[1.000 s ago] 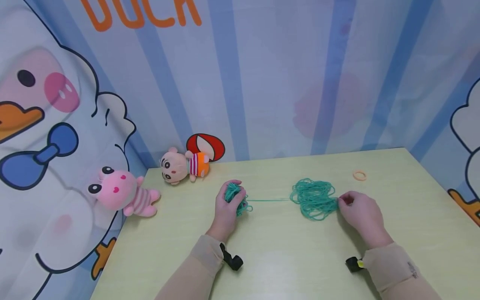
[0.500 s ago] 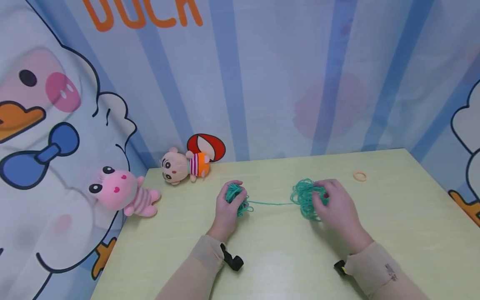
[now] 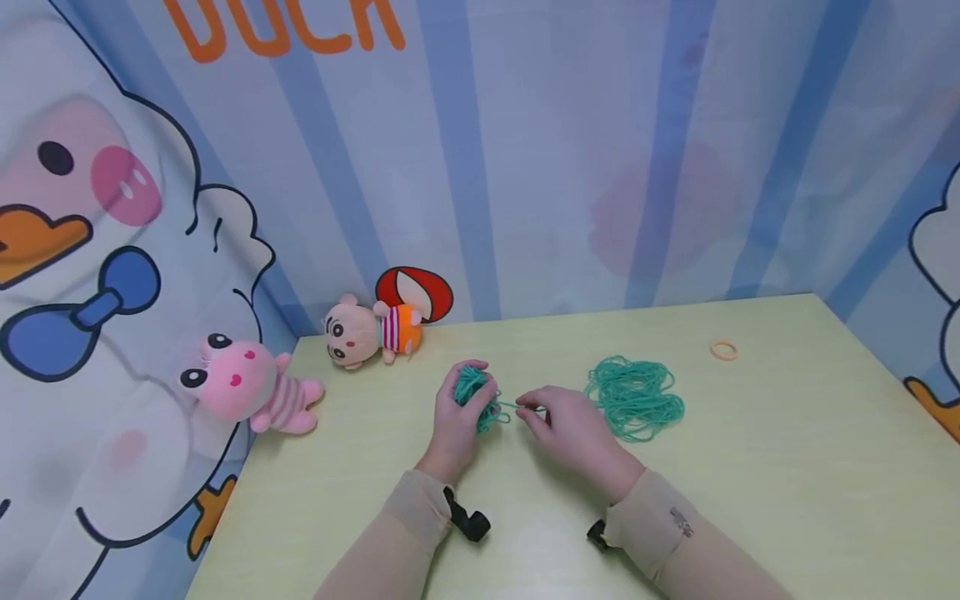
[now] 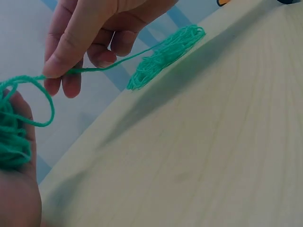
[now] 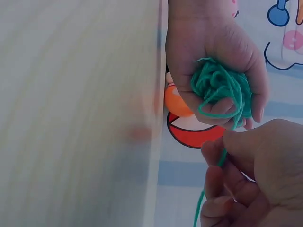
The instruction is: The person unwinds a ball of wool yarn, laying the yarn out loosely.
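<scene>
- Right hand (image 3: 579,430), left of the pile: its grip is a narrow thumb-and-finger pinch on the strand (image 4: 108,69), close to the bundle.
- Left hand (image 3: 452,427), farther left of the pile: its grip is curled round the bundle (image 5: 221,87), one loop poking out.
- The strand runs from the bundle through the pinch to the pile (image 3: 636,398), which lies in loose, overlapping loops on the surface (image 3: 795,467); neither hand holds it.
- Likely trouble: those crossed loops could snag and knot if the strand is tugged sharply, or drag the whole pile along.
- The poking loop could slide free if the left fingers slacken; too hard a pull could draw turns out of the bundle.
- The ring (image 3: 723,350) sits beyond the pile, to its right, probably too far off to catch yarn.
- Well left of the pile are the pink toy (image 3: 238,383) and, farther back, the doll (image 3: 390,329).
</scene>
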Demonstrator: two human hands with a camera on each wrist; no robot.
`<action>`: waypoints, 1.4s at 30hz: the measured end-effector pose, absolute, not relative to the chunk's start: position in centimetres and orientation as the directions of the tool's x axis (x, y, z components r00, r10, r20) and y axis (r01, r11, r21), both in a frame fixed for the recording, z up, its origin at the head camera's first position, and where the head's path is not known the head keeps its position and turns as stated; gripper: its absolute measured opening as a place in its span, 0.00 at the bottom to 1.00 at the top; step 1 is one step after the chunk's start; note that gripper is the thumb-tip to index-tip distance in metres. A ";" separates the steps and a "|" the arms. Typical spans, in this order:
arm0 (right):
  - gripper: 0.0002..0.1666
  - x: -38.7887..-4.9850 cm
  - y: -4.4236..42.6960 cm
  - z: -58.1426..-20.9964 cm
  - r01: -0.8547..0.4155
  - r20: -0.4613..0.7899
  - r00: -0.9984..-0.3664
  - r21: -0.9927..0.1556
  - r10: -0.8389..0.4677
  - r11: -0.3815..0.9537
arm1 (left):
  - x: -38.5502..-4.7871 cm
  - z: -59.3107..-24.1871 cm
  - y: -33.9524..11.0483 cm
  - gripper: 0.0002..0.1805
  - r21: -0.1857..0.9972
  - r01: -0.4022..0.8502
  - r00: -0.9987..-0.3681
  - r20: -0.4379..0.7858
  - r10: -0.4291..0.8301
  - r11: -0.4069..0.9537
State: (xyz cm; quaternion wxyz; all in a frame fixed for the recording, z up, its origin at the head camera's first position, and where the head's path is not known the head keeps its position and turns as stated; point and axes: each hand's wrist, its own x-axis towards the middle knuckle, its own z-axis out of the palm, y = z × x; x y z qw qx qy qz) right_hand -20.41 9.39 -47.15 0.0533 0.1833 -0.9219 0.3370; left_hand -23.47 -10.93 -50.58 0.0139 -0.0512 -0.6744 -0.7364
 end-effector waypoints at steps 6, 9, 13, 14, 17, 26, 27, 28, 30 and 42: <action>0.11 -20.0 11.0 -47.0 -0.342 0.264 -0.938 -0.622 -0.223 0.705 | -23.5 -50.5 -10.5 0.22 0.990 0.105 -0.993 0.110 0.051 -0.095; 0.11 -19.6 12.9 -46.8 -0.327 0.304 -0.938 -0.627 -0.165 0.707 | -23.6 -50.4 -10.6 0.24 0.991 0.099 -0.993 0.104 0.056 -0.089; 0.11 -19.4 15.8 -46.8 -0.305 0.348 -0.933 -0.634 -0.090 0.711 | -23.7 -50.4 -10.7 0.25 0.991 0.097 -0.993 0.103 0.060 -0.094; 0.12 -19.3 16.5 -46.9 -0.294 0.352 -0.933 -0.636 -0.070 0.713 | -23.7 -50.4 -10.7 0.25 0.991 0.098 -0.993 0.104 0.059 -0.095; 0.13 -19.2 18.6 -46.9 -0.253 0.347 -0.938 -0.652 -0.016 0.715 | -23.7 -50.4 -10.8 0.24 0.991 0.095 -0.994 0.100 0.051 -0.090; 0.17 -18.2 24.0 -47.2 -0.157 0.316 -0.946 -0.643 0.072 0.750 | -23.5 -50.4 -10.8 0.25 0.991 0.090 -0.995 0.094 0.038 -0.103; 0.17 -18.1 24.5 -47.3 -0.145 0.307 -0.949 -0.639 0.077 0.755 | -23.5 -50.4 -10.8 0.24 0.990 0.088 -0.995 0.093 0.039 -0.112; 0.17 -18.1 24.9 -47.4 -0.132 0.297 -0.951 -0.637 0.083 0.760 | -23.5 -50.4 -10.7 0.23 0.989 0.085 -0.995 0.091 0.039 -0.121; 0.18 -18.1 25.7 -47.6 -0.107 0.279 -0.955 -0.631 0.096 0.768 | -23.5 -50.3 -10.7 0.21 0.987 0.081 -0.996 0.086 0.036 -0.136; 0.19 -18.7 28.0 -49.0 0.051 0.051 -0.994 -0.572 0.098 0.819 | -23.6 -50.6 -10.8 0.25 0.982 0.106 -0.993 0.113 0.039 -0.157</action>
